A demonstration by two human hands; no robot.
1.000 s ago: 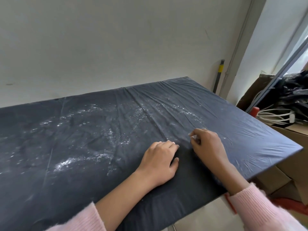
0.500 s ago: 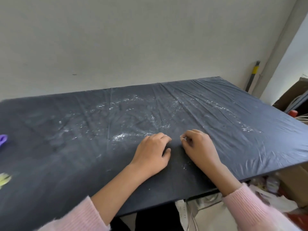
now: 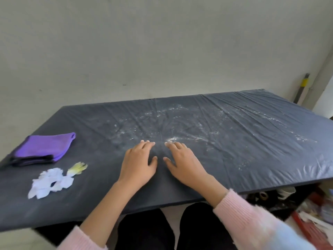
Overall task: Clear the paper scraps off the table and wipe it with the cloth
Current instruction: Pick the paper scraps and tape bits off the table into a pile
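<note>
Left hand [image 3: 138, 165]: palm down, fingers straight and spread, gripping nothing
Right hand [image 3: 183, 163]: flat just beside it, fingers released, nothing held
Paper scraps [image 3: 50, 183]: white crumpled heap near the left front edge, a yellow scrap [image 3: 78, 167] just beside it
Cloth [image 3: 43, 147]: purple, folded, just beyond the heap
Table cover [image 3: 261, 159]: dark, creased, white specks [image 3: 173, 139] dusted from the fingertips out to the far right

Purple cloth [image 3: 44, 147] folded, far left; white scraps [image 3: 51, 183] just nearer.
</note>
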